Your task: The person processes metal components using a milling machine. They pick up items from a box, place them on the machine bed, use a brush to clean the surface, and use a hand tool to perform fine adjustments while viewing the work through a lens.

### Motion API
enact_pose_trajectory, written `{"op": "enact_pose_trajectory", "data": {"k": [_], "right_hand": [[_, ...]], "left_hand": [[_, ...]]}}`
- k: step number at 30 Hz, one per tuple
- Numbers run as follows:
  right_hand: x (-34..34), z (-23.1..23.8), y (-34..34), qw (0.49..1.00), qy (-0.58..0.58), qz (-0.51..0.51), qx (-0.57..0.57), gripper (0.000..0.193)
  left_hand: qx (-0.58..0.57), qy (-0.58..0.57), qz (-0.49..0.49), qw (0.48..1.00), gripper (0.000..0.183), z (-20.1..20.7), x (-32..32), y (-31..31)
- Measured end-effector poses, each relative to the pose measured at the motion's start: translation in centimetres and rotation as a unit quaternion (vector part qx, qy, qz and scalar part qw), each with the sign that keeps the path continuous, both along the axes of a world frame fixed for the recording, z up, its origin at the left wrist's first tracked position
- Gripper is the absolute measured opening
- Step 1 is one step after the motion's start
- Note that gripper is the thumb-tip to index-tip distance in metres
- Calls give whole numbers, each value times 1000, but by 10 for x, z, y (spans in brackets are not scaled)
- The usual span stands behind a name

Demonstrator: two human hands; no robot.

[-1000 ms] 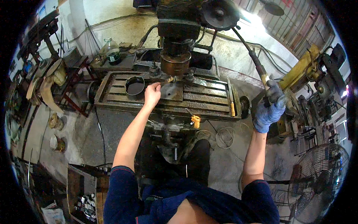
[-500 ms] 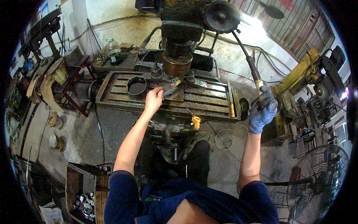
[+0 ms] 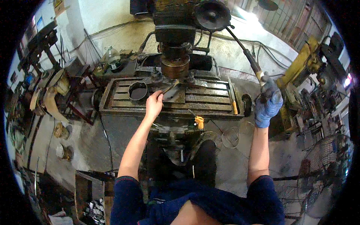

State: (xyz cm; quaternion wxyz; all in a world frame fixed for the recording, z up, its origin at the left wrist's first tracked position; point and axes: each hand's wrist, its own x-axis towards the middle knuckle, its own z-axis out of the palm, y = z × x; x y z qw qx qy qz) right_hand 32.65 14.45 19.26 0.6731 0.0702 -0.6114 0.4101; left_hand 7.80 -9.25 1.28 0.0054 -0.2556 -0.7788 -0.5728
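Note:
My bare left hand (image 3: 153, 106) is closed around a small brush (image 3: 169, 88). The brush slants up and right, its yellowish tip just below the round spindle head (image 3: 175, 66) of a large, dark machine. What lies under the tip is partly hidden and blurred. Left of this hand, a round pot (image 3: 138, 91) of dark liquid stands on the slotted machine table (image 3: 210, 107). My right hand (image 3: 269, 100), in a blue-grey glove, grips the lower end of a long lever (image 3: 252, 62) that slopes down from the machine's round hub (image 3: 212, 15).
A file-like tool with a yellow handle (image 3: 235, 107) lies at the table's right end. An orange-yellow handle (image 3: 199, 122) sticks out at the front edge. A wooden box (image 3: 83, 195) with metal parts stands lower left, a caged fan (image 3: 324, 176) lower right, and a plastic bottle (image 3: 113, 60) behind.
The whole view has shifted and tilted slightly. The brush has turned, now showing a narrower side, with its tip still below the spindle head. Both hands keep their holds.

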Motion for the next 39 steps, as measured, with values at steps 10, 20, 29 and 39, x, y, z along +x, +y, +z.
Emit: {"op": "enact_pose_trajectory", "data": {"k": [10, 20, 29, 39], "right_hand": [[-3, 22, 14, 995, 17, 6, 97, 50], [-7, 61, 24, 986, 56, 42, 150, 38], [6, 121, 41, 922, -92, -263, 268, 11], [-7, 189, 91, 747, 144, -455, 463, 21]], "left_hand": [[-5, -19, -8, 1000, 26, -16, -10, 10], [13, -51, -22, 998, 29, -11, -13, 19], [-32, 56, 50, 997, 23, -13, -25, 40], [-65, 85, 82, 991, 21, -13, -40, 21]]}}
